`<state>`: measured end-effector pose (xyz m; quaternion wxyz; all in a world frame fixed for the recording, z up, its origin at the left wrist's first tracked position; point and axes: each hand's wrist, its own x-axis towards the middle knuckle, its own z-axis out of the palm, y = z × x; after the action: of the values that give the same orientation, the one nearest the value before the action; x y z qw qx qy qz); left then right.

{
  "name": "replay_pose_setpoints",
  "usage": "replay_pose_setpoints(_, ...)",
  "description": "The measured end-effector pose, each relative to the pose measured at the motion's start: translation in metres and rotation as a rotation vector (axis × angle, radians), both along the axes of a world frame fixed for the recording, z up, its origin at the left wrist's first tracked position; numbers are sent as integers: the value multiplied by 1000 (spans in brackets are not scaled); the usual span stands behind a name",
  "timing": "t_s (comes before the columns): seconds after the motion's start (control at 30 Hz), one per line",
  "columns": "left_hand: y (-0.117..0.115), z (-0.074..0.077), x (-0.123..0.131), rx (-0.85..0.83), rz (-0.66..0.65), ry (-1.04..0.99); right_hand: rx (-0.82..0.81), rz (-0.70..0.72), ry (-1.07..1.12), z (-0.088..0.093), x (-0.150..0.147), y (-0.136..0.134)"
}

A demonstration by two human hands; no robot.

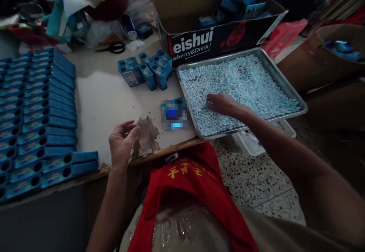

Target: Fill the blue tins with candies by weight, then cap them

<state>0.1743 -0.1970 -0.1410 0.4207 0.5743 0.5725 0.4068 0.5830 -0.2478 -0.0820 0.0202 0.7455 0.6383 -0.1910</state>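
Observation:
My right hand (222,104) reaches into a shallow metal tray (302,106) spread with small white and pale-blue tablets (242,80). Its fingers are closed among them, with some tablets showing at the fingertips. Over the table's front edge, beside a worn brown patch, my left hand (122,139) has loosely bent fingers, with the thumb apart from them and nothing visible in between. A pixelated blue item (174,114) lies between my hands, near the tray's left side. Behind it stand several small blue boxes (155,71) with dark round spots on top.
Rows of similar blue boxes (48,107) fill the table's left side. At the back sits a black printed carton (196,40) holding more blue packs. Scissors (114,47) and a plastic bag (104,33) lie behind. A white bin (256,149) is below the tray; another carton (327,69) stands right.

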Motion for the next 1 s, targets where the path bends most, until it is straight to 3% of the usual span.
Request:
replay_pose_setpoints(0.07,-3,-1,3,-42,-26,15,17,-140,201,4,14,-6)
replay_pose_setpoints(0.17,0,-3,14,-73,-87,-8,57,-470,734,6,28,-16)
replay_pose_setpoints(0.23,5,-3,23,-54,-151,-45,65,-579,942,5,31,-21)
replay_pose_setpoints(0.4,16,-4,35,11,-284,-108,-5,-468,957,7,26,-22)
replay_pose_setpoints(0.6,19,-13,18,-36,-222,-88,-86,-354,475,16,21,-8)
replay_pose_setpoints(0.8,20,-11,9,-66,-170,-110,-118,-348,960,36,7,7)
replay_pose_setpoints(0.9,20,-5,13,-73,-196,-134,-107,-249,1030,49,-11,16)
replay_pose_setpoints(1.0,19,-2,15,-80,-217,-141,-52,-128,920,62,-33,25)
